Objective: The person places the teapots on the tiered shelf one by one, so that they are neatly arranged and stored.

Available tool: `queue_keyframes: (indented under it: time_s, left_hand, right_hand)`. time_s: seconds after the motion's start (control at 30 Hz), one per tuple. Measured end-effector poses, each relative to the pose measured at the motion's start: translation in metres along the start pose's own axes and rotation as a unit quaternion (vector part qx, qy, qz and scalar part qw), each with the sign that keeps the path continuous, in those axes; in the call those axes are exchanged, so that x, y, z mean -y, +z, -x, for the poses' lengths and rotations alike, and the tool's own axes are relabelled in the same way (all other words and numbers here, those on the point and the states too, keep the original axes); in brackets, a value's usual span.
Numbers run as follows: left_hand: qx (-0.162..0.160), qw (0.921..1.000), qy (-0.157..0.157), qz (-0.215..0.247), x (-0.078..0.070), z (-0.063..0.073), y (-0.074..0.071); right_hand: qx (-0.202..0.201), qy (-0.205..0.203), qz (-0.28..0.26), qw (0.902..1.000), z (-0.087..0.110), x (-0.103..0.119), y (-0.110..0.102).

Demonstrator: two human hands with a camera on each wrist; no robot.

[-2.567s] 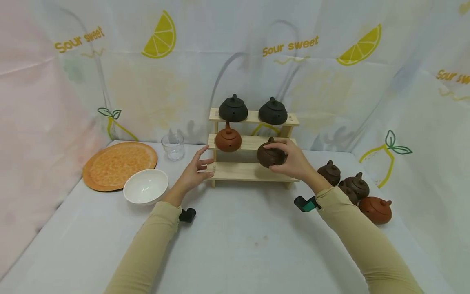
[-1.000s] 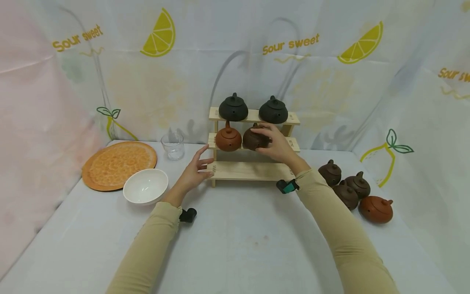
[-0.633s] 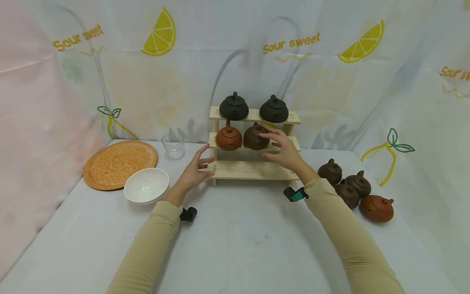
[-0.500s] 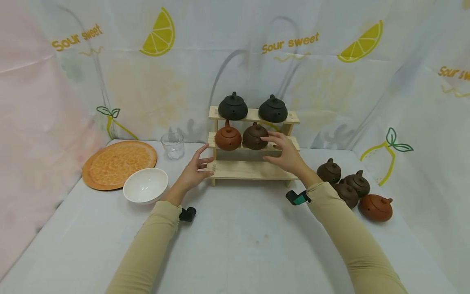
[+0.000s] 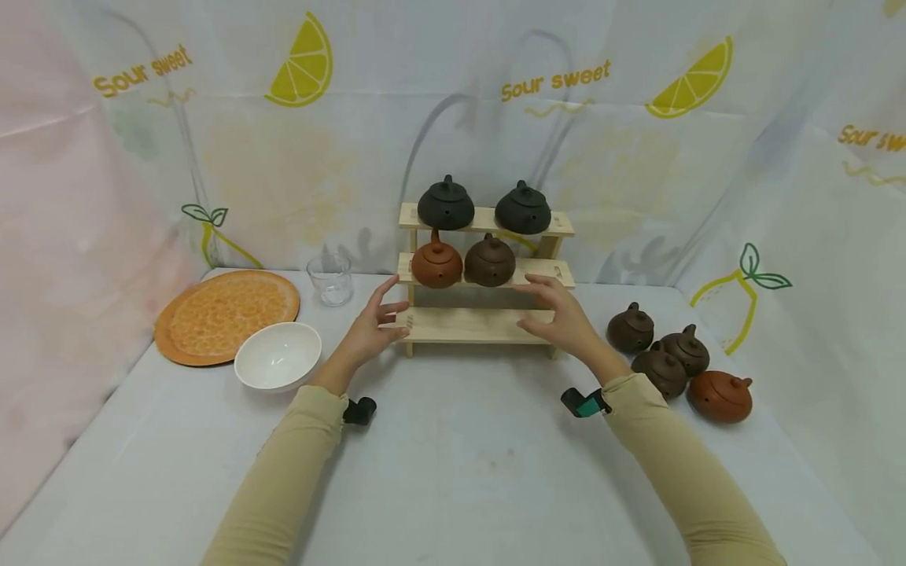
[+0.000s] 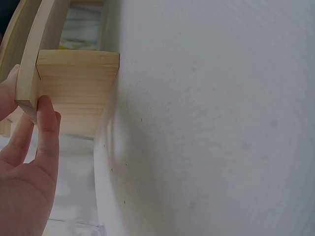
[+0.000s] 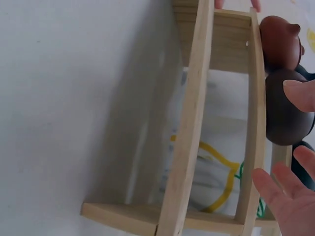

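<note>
The brown teapot [image 5: 490, 261] sits on the middle shelf of the wooden stand [image 5: 470, 324]. Left hand [image 5: 366, 336]: fingers pinch the stand's left end. Right hand [image 5: 566, 317]: fingers spread before the stand's right half, holding nothing. Caution: jerking the stand or brushing the teapot could topple it.

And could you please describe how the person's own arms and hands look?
Long beige sleeves, creased in places, reach almost to the wrists. The left hand and right hand are ungloved. A small black device sits by each cuff; the right one shows a teal-green patch.
</note>
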State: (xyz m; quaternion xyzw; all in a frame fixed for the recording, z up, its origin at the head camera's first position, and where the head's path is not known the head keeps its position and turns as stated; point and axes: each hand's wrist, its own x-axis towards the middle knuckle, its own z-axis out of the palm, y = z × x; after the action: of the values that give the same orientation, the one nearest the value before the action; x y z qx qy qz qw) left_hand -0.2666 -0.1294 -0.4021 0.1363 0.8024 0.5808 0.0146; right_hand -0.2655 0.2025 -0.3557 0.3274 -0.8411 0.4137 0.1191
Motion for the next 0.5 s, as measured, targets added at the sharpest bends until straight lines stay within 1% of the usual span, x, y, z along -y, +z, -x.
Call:
queue_keyframes:
  time_s: [0.17,0.27,0.5]
  left_hand:
    - [0.003,1.0000,0.000,0.002,-0.001,0.001,0.000]
    - [0.001,1.0000,-0.002,0.004,-0.002,0.001,0.000]
    - [0.002,1.0000,-0.002,0.006,-0.003,0.001,0.000]
  right_hand:
    - [-0.006,0.012,-0.012,0.9998,0.013,-0.003,-0.001]
    - [-0.015,0.019,-0.008,0.9997,0.020,-0.001,-0.002]
    - [-0.041,0.016,0.002,0.9990,0.034,0.024,-0.010]
